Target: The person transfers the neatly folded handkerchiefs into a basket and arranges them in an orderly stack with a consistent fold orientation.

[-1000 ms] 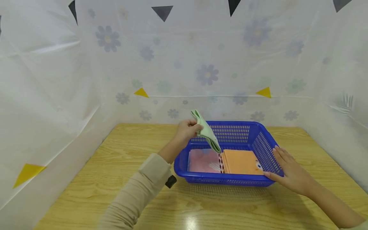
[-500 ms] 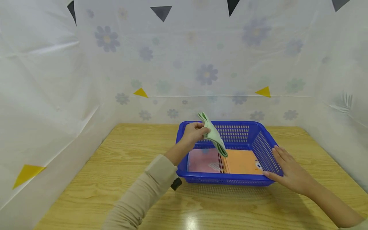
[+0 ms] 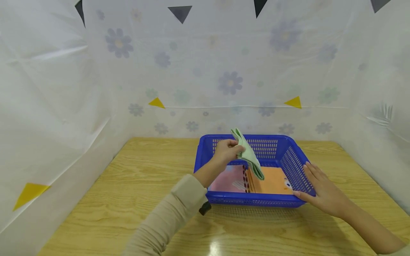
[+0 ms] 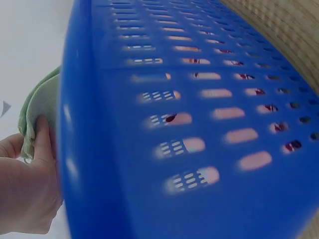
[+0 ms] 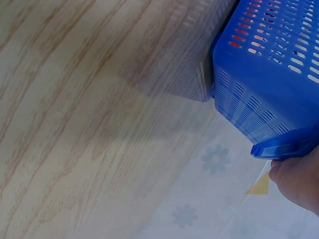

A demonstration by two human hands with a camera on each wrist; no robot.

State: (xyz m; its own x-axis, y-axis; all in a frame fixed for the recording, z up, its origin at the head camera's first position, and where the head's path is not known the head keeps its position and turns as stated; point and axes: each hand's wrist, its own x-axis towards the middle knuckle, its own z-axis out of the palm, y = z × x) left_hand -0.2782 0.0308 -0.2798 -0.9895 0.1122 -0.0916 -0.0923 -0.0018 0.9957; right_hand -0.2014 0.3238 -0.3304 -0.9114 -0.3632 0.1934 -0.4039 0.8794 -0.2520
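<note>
My left hand (image 3: 225, 153) pinches a folded light-green cloth (image 3: 250, 156) between thumb and fingers, above the blue plastic basket (image 3: 253, 197). The cloth hangs at a slant, its lower end over the orange folded cloth (image 3: 272, 179). Beside that orange one, a pink folded cloth (image 3: 225, 179) lies on the basket floor, partly behind my left hand and forearm. My right hand (image 3: 323, 190) holds the basket's near right corner, fingers over the side rim and thumb on the front rim. In the left wrist view, the basket wall (image 4: 164, 124) hides part of the green cloth (image 4: 42, 102).
The basket stands on a wood-grain table (image 3: 128, 185). A white flowered sheet (image 3: 198, 64) encloses the back and sides. A dark strip with red and white marks (image 3: 246, 179) runs between the pink and orange cloths. Yellow triangles (image 3: 157, 103) mark the sheet.
My left hand has carried the green cloth to the right and slightly down, from above the pink cloth to over the orange one. My right hand stays on the basket corner.
</note>
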